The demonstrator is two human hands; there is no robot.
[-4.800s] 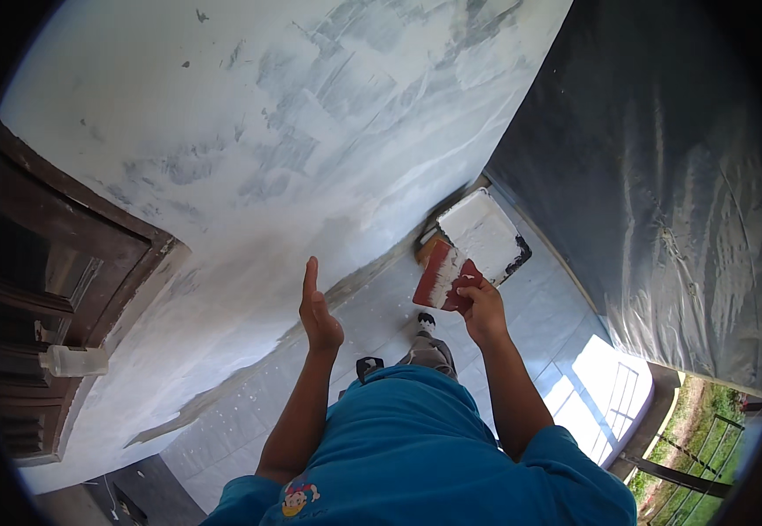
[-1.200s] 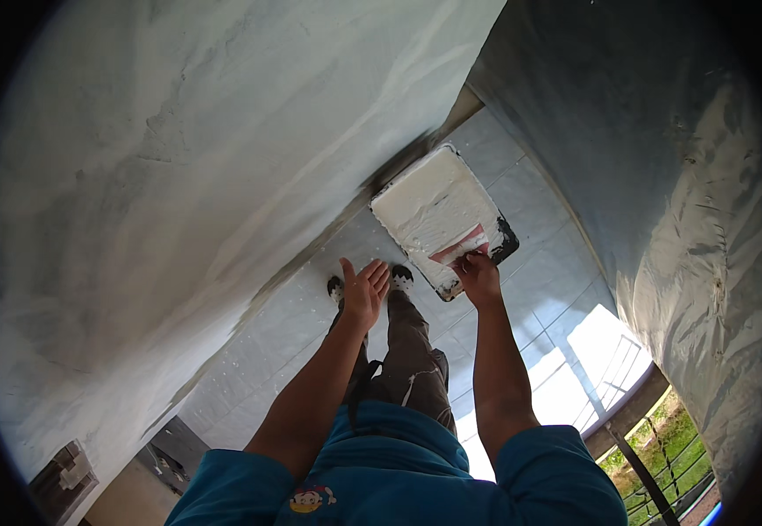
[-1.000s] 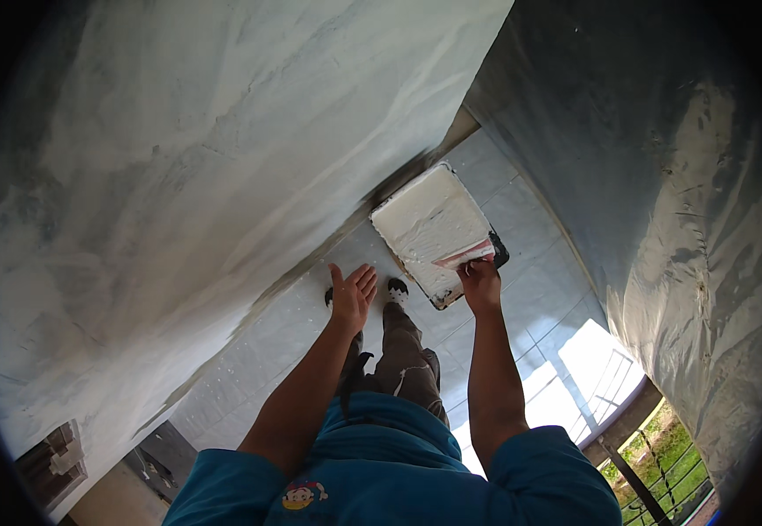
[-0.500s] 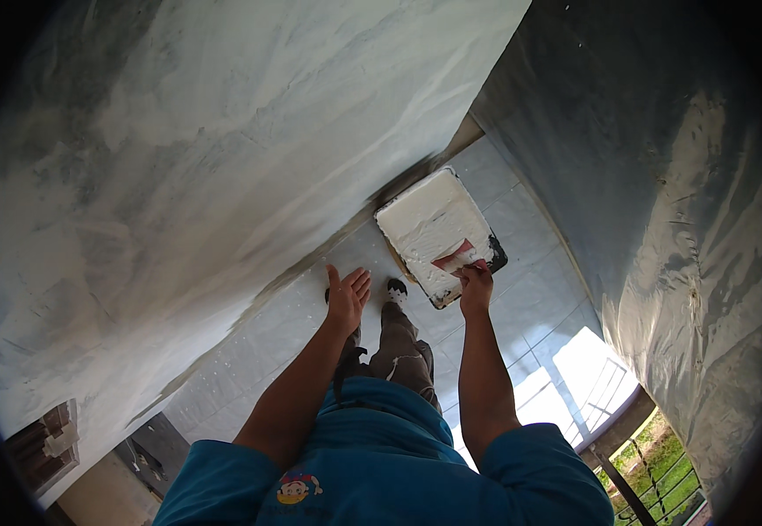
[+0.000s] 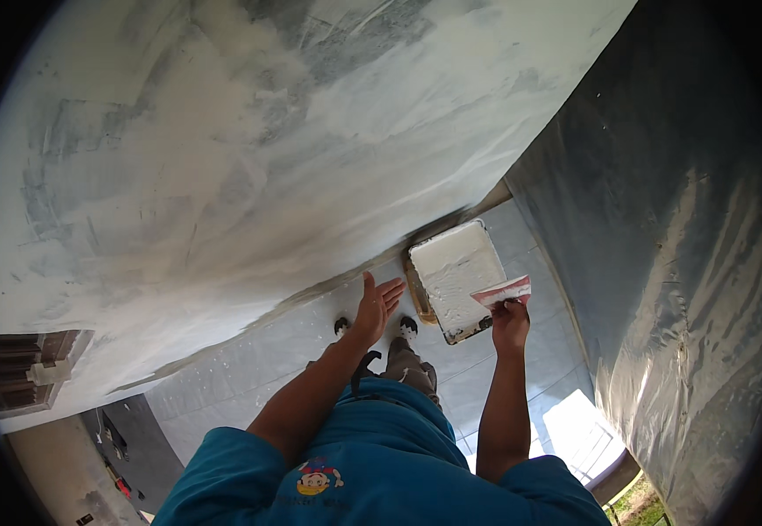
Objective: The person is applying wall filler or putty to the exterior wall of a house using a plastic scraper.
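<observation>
My right hand (image 5: pixel 511 328) is closed around a wide red putty knife (image 5: pixel 505 290) with white putty smeared along its blade. The blade is raised in front of the right side of a black-edged tray (image 5: pixel 456 339), partly covering it from view. White putty (image 5: pixel 456 263) fills the tray, its surface smooth at the far end and ridged toward the near end. My left hand (image 5: pixel 376 307) holds nothing; its fingers are stretched out and the thumb stands apart. It hangs in the air left of the tray, near the wall.
A wall (image 5: pixel 179 202) with patchy white coating over grey rises along the left. Plastic sheeting (image 5: pixel 662 263) covers the right side. Pale tiles (image 5: pixel 223 368) make up the floor, where my feet stand. A brown-framed opening (image 5: pixel 35 368) is at far left, dark sheet with tools (image 5: pixel 122 447) below it.
My right hand has lifted the putty knife off the putty, and its blade now shows wide. The view has shifted, so the tray appears lower and farther right. My left hand stays open.
</observation>
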